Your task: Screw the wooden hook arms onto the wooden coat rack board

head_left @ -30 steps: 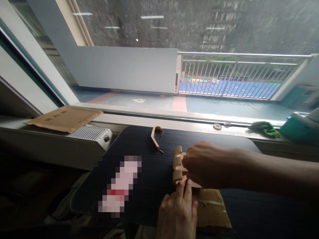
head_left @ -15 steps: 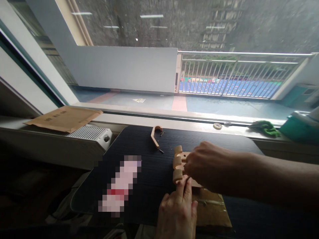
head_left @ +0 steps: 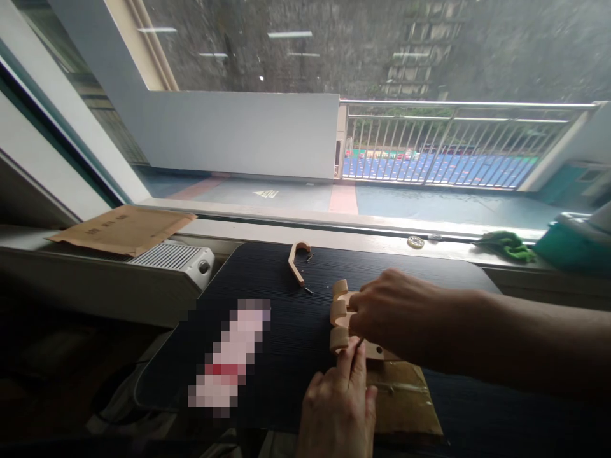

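Observation:
A light wooden piece with three curved hook ends [head_left: 340,312] lies on a flat brown cardboard box [head_left: 405,407]. My left hand [head_left: 338,401] reaches in from below, its forefinger and middle finger extended and pressed against the nearest hook end. Over the middle of the wood, my right hand [head_left: 382,308] is closed in a fist; whatever it grips is hidden. A thin dark rod tip shows between the two hands. Farther back, a separate wooden hook [head_left: 296,264] lies beside small screws [head_left: 309,291].
The dark tabletop [head_left: 277,356] bears a blurred pink patch [head_left: 233,356] at left. Along the sill [head_left: 372,235] are a tape roll [head_left: 415,242] and a green cloth [head_left: 508,245]. A brown envelope [head_left: 124,226] rests on a white radiator [head_left: 176,261] at left.
My right fist has turned and shifted slightly left, and a dark hole in the wood below it now shows. My left hand stays nearly still.

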Motion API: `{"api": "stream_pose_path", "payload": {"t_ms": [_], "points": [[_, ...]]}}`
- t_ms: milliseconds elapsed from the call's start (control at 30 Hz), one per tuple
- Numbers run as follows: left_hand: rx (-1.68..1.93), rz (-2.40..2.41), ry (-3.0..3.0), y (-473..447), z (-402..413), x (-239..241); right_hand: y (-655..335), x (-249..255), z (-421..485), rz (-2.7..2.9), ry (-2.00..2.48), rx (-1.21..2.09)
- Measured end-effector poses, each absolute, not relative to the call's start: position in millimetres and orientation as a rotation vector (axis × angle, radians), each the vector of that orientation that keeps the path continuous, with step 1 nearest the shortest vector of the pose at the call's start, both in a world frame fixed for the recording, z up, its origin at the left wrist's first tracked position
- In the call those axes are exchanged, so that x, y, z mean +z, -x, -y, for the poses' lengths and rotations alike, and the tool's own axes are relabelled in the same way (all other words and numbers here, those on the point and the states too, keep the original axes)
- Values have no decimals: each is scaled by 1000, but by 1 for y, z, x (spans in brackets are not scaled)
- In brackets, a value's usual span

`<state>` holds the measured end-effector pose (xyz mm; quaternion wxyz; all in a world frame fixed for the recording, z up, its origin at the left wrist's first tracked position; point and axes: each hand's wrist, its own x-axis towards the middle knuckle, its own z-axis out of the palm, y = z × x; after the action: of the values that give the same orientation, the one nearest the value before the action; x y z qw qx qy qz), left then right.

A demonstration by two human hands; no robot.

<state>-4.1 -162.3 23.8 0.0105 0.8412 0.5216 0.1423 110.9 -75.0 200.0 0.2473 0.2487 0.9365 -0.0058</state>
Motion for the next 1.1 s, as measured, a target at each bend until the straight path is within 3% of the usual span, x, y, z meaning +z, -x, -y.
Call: {"api": "stream_pose_path", "payload": {"t_ms": [433,800,1100], "points": [[456,-1620,-2586,4,161,27,-112,195,79,-2550,-781,15],[396,-1661,-2483,4,163,32,-109,185,79,-2631,-584,31],[457,-1602,-2642,5,160,25,-121,190,69,-2630,-821,-21]]}}
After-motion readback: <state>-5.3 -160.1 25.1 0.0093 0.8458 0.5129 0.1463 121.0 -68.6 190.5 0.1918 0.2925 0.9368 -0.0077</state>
